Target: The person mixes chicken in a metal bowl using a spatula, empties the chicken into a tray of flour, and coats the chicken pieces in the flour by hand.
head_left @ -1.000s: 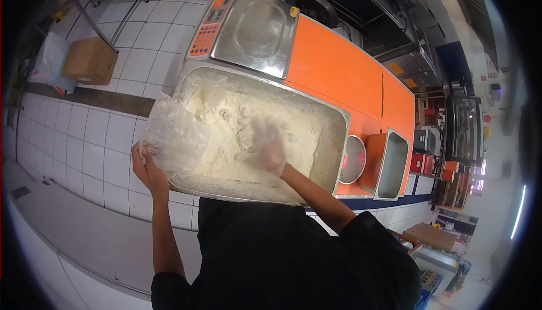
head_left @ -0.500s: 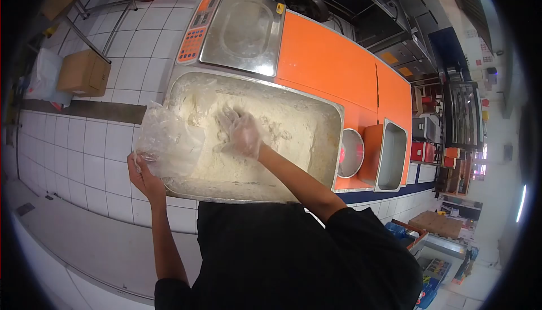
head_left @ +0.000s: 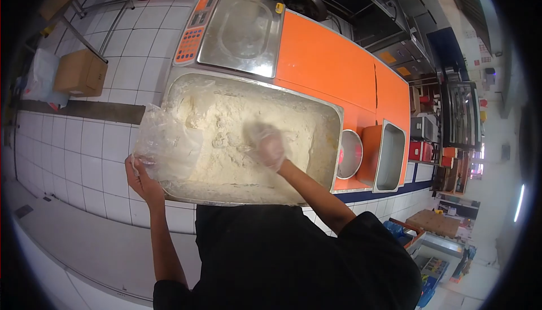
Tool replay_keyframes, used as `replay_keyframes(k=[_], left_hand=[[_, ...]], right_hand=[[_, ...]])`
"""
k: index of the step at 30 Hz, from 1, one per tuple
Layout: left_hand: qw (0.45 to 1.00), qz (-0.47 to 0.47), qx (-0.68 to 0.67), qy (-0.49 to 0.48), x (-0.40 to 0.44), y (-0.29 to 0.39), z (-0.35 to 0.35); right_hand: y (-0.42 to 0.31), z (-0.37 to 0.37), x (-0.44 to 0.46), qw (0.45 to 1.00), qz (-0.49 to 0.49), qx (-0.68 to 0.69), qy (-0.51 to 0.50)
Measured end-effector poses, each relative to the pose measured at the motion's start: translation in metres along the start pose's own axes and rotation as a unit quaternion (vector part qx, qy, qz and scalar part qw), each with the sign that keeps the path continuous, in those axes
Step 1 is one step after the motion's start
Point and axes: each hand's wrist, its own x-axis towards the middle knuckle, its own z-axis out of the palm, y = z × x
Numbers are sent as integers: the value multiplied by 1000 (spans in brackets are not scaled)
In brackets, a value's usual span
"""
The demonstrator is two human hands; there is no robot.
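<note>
A large metal tub [head_left: 334, 157] of pale flour [head_left: 226, 166] fills the middle of the view. My left hand [head_left: 144, 180] is closed on the edge of a clear plastic bag [head_left: 166, 143], which hangs over the tub's left end. What the bag holds, if anything, I cannot make out. My right hand [head_left: 270, 147], in a clear plastic glove, is down at the flour near the tub's centre. Its fingers are smeared by motion, so their shape is unclear. Small lumps show in the flour to the left of it.
Behind the tub stands a digital scale [head_left: 240, 33] with a steel plate, on an orange counter [head_left: 327, 56]. A round metal bowl [head_left: 350, 155] and an upright rectangular pan [head_left: 389, 157] are to the right. A cardboard box [head_left: 81, 73] sits at the far left.
My right hand has moved right and slightly toward me through the flour, uncovering lumps where it was. My left hand still holds the bag in nearly the same place.
</note>
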Motion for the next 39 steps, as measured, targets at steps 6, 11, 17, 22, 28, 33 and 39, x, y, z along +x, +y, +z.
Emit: replay_keyframes(k=[6,11,17,22,28,33,39], left_hand=[[1000,4,18,18,1,-4,0],[999,4,35,10,2,2,1],[999,11,39,9,3,-2,-1],[999,15,41,16,1,1,1],[1000,9,13,13,0,5,4],[1000,9,12,16,1,-2,1],[1000,0,19,13,1,1,1]], right_hand=[[-39,-50,-6,976,-165,39,-136],[-120,-66,24,967,-134,-212,45],[-101,2,11,917,-225,221,-243],[-126,-46,-19,831,-404,-258,-281],[-96,11,-23,781,-562,-48,-267],[-59,-45,-7,794,-510,-79,-321],[31,-47,9,913,-208,150,-318]])
